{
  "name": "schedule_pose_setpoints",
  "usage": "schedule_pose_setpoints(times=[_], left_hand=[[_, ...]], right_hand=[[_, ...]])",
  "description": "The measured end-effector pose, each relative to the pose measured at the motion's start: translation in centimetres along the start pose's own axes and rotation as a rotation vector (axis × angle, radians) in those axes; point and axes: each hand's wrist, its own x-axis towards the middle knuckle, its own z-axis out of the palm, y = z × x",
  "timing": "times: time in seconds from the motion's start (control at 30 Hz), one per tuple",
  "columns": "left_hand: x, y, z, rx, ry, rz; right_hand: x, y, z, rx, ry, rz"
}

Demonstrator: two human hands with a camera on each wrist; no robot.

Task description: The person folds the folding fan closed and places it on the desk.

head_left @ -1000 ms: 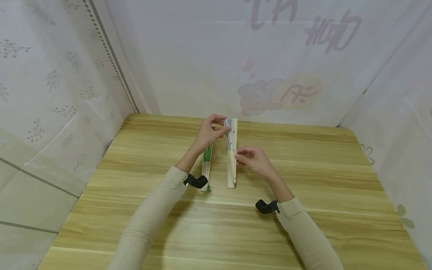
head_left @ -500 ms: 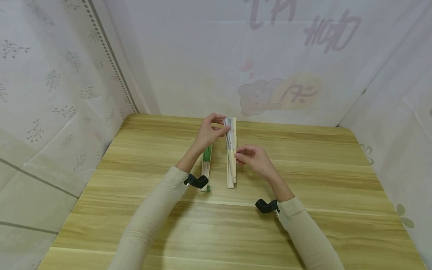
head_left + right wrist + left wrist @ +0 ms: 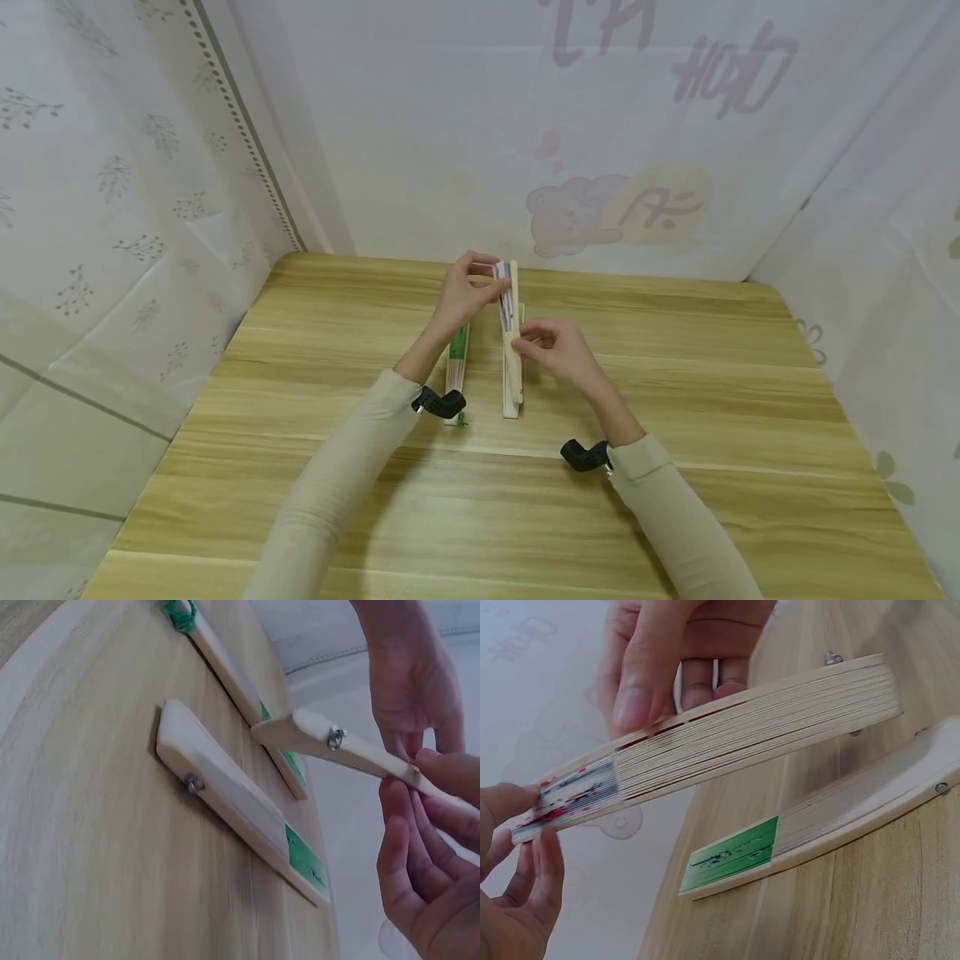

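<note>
A pale wooden folding fan (image 3: 512, 358) with a grey, red-flecked patterned end is held over the table, folded narrow. My left hand (image 3: 467, 293) pinches its patterned end between thumb and fingers. At mid-length, my right hand (image 3: 558, 350) pinches the edge of the sticks. In the left wrist view the stacked sticks of the held fan (image 3: 757, 724) show, with a metal rivet near the far end. Just below it a folded fan with a green end (image 3: 240, 799) lies on the table. Another folded green fan (image 3: 456, 367) with a green tassel lies to the left, partly hidden by my left wrist.
The wooden table (image 3: 675, 400) reaches back to a pale printed curtain (image 3: 420, 150) with a bear drawing. More curtain (image 3: 135, 208) hangs along the left side. A black wrist mount (image 3: 442, 403) sits on the left cuff, another mount (image 3: 585, 455) on the right.
The held fan, slightly spread before, is now narrower, its sticks drawn together. My right hand has shifted a little left with the fan's edge, while my left hand stays nearly in place.
</note>
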Motion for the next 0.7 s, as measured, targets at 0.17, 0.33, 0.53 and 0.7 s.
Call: schedule_pose_setpoints(times=[0.17, 0.33, 0.53, 0.7], left_hand=[[-0.1, -0.3, 0.1, 0.077, 0.015, 0.049], [-0.2, -0.4, 0.1, 0.106, 0.016, 0.123], [-0.3, -0.1, 0.1, 0.033, -0.005, 0.117], [-0.6, -0.1, -0.2, -0.015, -0.101, 0.073]], right_hand=[[0.4, -0.4, 1.0, -0.042, 0.038, 0.008], [0.8, -0.4, 1.8, 0.079, 0.075, 0.060], [1.0, -0.6, 2.0, 0.101, 0.058, 0.057], [0.6, -0.2, 1.5, 0.113, 0.038, 0.049]])
